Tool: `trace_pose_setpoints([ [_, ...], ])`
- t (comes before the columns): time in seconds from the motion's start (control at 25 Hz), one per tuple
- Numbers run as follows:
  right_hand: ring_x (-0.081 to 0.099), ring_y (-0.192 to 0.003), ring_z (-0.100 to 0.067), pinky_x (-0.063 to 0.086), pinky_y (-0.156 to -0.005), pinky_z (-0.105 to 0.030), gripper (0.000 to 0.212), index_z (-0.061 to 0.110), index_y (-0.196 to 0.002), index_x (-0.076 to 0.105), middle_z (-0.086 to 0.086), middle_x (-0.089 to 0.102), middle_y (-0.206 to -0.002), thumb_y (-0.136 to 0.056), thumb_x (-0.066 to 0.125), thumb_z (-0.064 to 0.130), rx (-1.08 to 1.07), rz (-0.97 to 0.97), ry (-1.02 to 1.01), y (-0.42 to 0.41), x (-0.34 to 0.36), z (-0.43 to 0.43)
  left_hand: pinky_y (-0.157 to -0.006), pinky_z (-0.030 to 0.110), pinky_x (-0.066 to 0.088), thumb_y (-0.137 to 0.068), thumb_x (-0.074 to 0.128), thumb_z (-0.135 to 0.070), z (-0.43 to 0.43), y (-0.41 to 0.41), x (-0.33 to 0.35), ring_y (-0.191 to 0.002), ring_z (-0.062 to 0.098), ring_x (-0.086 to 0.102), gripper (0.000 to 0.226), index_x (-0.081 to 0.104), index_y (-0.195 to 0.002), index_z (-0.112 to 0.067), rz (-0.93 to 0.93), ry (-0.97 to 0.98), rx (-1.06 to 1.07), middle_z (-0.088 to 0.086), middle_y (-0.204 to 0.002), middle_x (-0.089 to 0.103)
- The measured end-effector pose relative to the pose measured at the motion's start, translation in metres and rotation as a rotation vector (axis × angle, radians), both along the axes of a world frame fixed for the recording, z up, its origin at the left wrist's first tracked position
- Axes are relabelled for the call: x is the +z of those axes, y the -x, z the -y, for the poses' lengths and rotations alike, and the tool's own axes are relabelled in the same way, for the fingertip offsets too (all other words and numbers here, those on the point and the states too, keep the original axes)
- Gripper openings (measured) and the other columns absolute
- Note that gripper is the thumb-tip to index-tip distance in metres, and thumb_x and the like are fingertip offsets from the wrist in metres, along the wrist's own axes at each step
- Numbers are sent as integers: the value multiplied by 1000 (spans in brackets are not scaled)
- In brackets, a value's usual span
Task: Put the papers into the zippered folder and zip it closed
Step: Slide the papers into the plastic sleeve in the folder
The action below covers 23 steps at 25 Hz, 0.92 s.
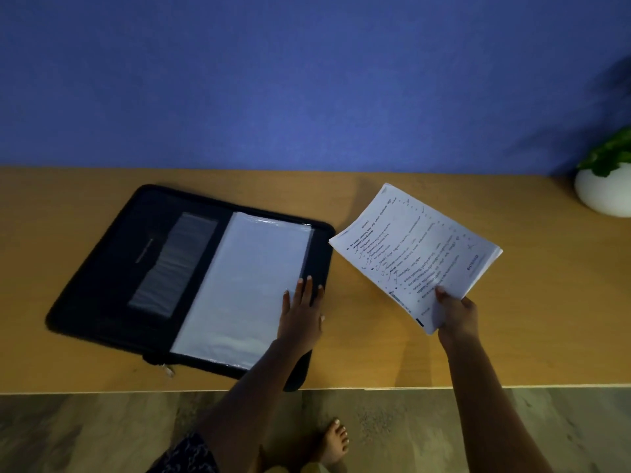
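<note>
Black fabric of one zippered folder (112, 268) lies open on the wooden worktop (546, 319), long axis running from the near edge toward the blue wall; its near corner hides under the forearm. The left hand (302, 315) rests flat, fingers spread, on the clear sleeve (246, 288). The right hand (456, 317) pinches one stack of papers (416, 247), sheet count unreadable, tilted above the worktop right of the folder.

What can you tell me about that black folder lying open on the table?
The zippered folder lies open and flat on the wooden table, near its front edge. It looks like black fabric, with a zip track round its rim and a pull at the near edge. Its left half has a pocket; clear plastic sleeves cover the right half. The left hand rests on the sleeves.
</note>
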State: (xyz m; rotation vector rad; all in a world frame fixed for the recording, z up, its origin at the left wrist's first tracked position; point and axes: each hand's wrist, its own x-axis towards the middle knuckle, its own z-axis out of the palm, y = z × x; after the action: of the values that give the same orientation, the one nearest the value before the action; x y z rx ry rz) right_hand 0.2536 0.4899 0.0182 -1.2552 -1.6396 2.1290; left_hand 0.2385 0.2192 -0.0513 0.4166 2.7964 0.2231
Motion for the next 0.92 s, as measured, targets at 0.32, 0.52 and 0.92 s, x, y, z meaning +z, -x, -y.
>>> trace_pose_setpoints([
  [0.32,58,-97,-29,46,-84,-38,35,-4,-123,55,-15,61,-113,-91,61,6,-131,41,5,0,-2,30,-119,52,0,-98,35,-24,67,-52,-6,-149,29,-7,62,8,-154,-17,-41,0,-223,11,-163,-3],
  [0.52,57,-95,-23,43,-83,-33,36,-4,-124,56,-20,62,-124,-90,62,6,-156,67,0,-7,-2,57,-120,52,8,-97,42,-19,119,-73,0,-150,27,0,62,17,-153,-18,-79,-35,-356,9,-162,5],
  [0.92,58,-97,-29,47,-85,-38,35,-4,-124,55,-21,61,-125,-91,61,6,-148,124,20,-28,-9,119,-116,55,2,-87,59,-19,233,-103,2,-148,30,-8,87,4,-154,-25,-146,196,-607,3,-162,-4],
])
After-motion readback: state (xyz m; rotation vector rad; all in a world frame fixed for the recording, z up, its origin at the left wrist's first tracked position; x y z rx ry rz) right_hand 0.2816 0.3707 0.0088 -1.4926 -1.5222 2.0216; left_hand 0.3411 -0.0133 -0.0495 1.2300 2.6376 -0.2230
